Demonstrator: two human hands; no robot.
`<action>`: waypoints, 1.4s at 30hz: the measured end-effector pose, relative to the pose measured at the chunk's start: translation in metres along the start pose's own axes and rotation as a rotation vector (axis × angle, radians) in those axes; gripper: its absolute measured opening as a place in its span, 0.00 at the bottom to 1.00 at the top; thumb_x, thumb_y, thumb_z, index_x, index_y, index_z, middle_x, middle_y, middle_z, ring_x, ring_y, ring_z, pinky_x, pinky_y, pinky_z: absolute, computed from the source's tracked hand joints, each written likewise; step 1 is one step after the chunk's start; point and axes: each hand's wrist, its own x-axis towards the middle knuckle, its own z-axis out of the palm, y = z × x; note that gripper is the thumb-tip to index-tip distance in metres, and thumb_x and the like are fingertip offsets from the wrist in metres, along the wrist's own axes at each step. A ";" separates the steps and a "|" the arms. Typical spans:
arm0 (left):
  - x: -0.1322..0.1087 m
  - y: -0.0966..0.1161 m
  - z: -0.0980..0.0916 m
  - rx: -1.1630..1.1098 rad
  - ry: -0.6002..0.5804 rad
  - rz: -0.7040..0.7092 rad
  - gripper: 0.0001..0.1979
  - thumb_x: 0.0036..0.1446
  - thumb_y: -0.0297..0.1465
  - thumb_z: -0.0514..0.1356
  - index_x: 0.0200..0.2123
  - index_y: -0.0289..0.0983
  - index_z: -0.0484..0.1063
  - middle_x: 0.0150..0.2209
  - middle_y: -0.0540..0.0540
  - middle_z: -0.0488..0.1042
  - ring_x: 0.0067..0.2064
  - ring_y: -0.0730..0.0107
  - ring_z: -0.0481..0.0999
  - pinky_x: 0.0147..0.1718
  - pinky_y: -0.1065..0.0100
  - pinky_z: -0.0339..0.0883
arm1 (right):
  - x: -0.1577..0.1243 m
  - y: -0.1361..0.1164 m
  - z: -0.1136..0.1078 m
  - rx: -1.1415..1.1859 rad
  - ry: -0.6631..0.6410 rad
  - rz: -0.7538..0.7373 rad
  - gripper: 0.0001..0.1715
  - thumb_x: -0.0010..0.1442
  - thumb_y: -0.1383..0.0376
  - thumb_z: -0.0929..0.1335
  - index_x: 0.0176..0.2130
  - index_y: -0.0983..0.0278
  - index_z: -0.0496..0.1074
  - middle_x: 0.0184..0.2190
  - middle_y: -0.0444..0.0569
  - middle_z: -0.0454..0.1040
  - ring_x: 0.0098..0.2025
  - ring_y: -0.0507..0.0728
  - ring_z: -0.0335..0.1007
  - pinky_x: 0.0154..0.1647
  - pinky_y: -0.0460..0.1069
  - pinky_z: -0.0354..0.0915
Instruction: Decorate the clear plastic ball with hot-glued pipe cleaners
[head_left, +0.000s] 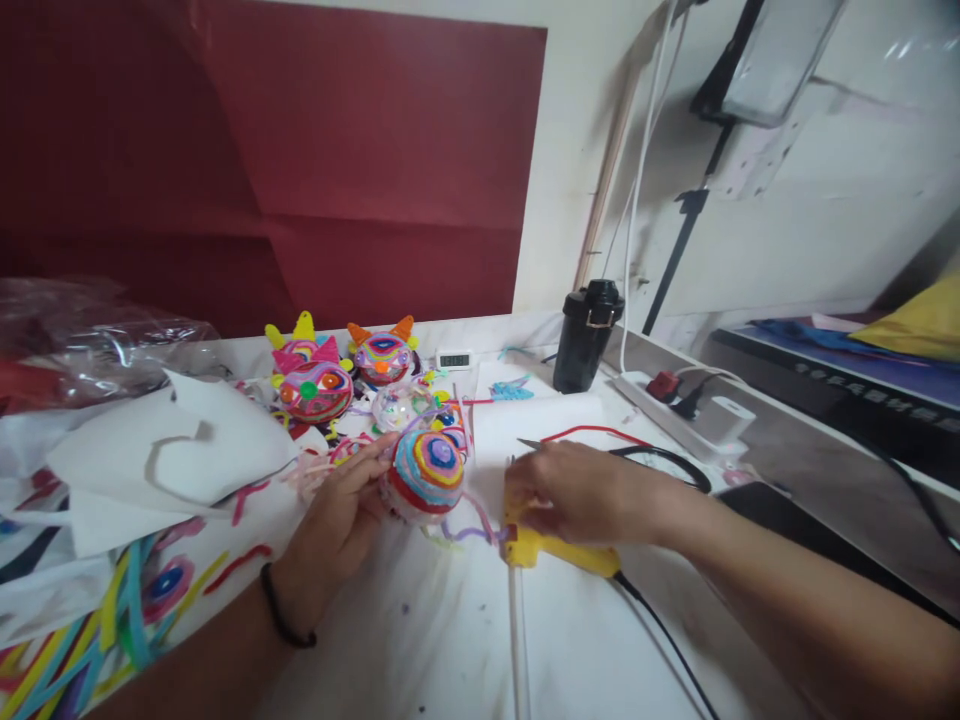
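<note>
My left hand (337, 520) curls round a ball wrapped in coloured rings (427, 475), holding it on the white table (420, 630). To its right, my right hand (581, 495) rests on a yellow glue gun (551, 548) lying on the table, fingers closed over its top. A white glue stick (517, 640) runs from the gun toward me. A black cord (660, 640) trails off the gun's rear. A thin purple strand (469, 532) lies between ball and gun.
Behind the ball stand three finished decorated balls with felt spikes (315, 385), plus a small clock (454, 359). White paper (172, 450) and coloured strips (112, 620) lie left. A black bottle (586, 335) and power strip (675, 400) sit back right.
</note>
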 end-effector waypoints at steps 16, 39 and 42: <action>-0.015 -0.008 0.005 -0.008 -0.061 0.092 0.14 0.43 0.24 0.66 0.38 0.34 0.80 0.36 0.45 0.82 0.38 0.65 0.79 0.36 0.70 0.71 | -0.015 0.005 0.052 -0.037 -0.028 0.375 0.27 0.52 0.68 0.66 0.52 0.64 0.64 0.49 0.61 0.73 0.46 0.70 0.73 0.42 0.60 0.66; -0.015 -0.011 0.001 0.020 -0.003 0.030 0.16 0.42 0.23 0.67 0.38 0.39 0.81 0.37 0.47 0.82 0.40 0.64 0.78 0.38 0.70 0.71 | -0.018 0.007 0.061 -0.088 -0.007 0.388 0.19 0.53 0.66 0.63 0.45 0.66 0.71 0.38 0.57 0.78 0.40 0.69 0.76 0.40 0.58 0.66; -0.017 -0.010 0.004 0.033 0.021 0.035 0.16 0.41 0.24 0.67 0.38 0.38 0.81 0.36 0.46 0.82 0.39 0.62 0.78 0.39 0.67 0.71 | -0.019 0.007 0.064 -0.105 0.033 0.369 0.20 0.51 0.69 0.63 0.45 0.67 0.70 0.39 0.58 0.76 0.40 0.69 0.75 0.41 0.59 0.66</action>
